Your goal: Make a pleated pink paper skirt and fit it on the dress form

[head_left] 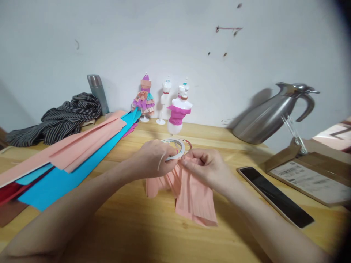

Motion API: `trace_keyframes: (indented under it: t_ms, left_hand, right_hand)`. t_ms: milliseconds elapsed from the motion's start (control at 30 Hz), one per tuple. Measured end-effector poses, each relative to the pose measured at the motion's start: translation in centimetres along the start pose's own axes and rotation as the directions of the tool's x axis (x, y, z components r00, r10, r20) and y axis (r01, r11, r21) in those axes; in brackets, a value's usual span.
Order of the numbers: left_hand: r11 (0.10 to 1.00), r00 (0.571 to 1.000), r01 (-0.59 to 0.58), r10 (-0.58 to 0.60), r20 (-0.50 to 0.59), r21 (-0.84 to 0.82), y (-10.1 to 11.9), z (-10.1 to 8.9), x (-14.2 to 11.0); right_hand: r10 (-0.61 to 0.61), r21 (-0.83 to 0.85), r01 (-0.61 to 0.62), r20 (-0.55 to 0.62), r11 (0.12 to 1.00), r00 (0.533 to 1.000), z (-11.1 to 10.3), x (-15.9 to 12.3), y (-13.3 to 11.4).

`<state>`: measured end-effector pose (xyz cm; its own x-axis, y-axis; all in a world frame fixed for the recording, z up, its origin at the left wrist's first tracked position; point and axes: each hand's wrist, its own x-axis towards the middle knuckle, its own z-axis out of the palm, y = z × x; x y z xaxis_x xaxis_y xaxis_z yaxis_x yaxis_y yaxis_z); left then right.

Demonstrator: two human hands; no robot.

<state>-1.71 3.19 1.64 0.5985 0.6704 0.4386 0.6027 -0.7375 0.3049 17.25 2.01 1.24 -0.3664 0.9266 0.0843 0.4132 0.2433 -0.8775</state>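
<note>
My left hand (155,157) is closed, with a white roll of tape (181,148) around its fingers. A thin pale strip (161,161) clings to the back of this hand. My right hand (207,166) pinches the top edge of gathered pink crepe paper (196,197) between thumb and fingers, close against the roll. The paper hangs in pleats below both hands, down to the wooden table. Part of another ring (188,143) shows behind the roll. The fingertips of my left hand are mostly hidden, so whether they also grip the paper cannot be made out.
Folded crepe paper (82,153) in pink, blue and red lies at left, beside a striped cloth (74,113) and a flask (98,93). Small dress forms (178,113) stand along the wall. To the right are a steel jug (263,113), a phone (275,195) and a cardboard box (309,179).
</note>
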Motion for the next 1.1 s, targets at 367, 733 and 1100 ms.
trace_keyframes:
  t_ms: [367, 733, 1100]
  left_hand:
    - [0.926, 0.916, 0.027, 0.127, 0.381, -0.376, -1.6, -3.0, 0.4]
    - [0.919, 0.913, -0.044, 0.197, 0.357, -0.392, -1.4, -2.8, 0.3]
    - [0.943, 0.929, -0.075, 0.184, 0.321, -0.324, -0.7, -2.5, 0.2]
  right_hand:
    - [-0.13, -0.127, 0.15, 0.153, 0.98, 0.98, -4.5, -1.0, -1.0]
    - [-0.141, -0.224, 0.154, 0.074, 0.962, 0.987, -1.9, -1.1, -1.5]
    - [-0.114, -0.25, 0.123, 0.05, 0.96, 0.992, -1.6, -1.2, -1.5]
